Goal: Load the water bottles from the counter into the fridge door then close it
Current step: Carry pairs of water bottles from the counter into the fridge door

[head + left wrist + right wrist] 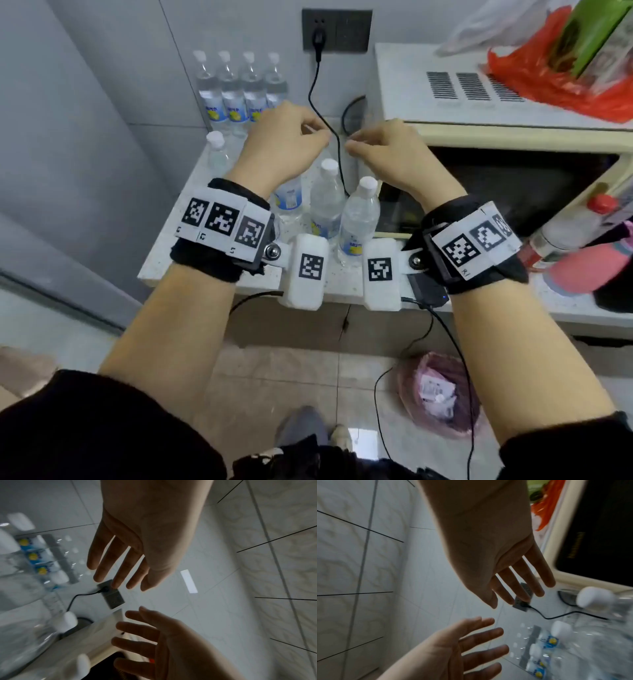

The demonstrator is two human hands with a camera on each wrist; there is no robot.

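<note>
Head view: your left hand (284, 144) and right hand (387, 154) hang side by side above the counter (191, 219), knuckles up, fingers drooping, nothing in either. Three bottles (327, 202) stand just under and between your wrists; one more (217, 150) stands left of your left hand; a wrapped row (239, 89) stands beyond it against the wall. A black cable (329, 130) drops between your hands. The microwave (496, 178) is right of your right hand. The grey panel left of your left arm may be the fridge; I cannot tell, and no open door shows.

Left wrist view: left hand (137, 536) fingers straight and spread, empty. Right hand (163, 642) likewise. Bottles blurred off to one side.

Right wrist view: right hand (496, 555) wide, fingers slack, holding nothing. Left hand (453, 649) the same. Caps blurred below.

Judgement: loading not begun; you are at the first reach. Next, drop onto the nearest bottles, wrap round the bodies and steer clear of the cable.
</note>
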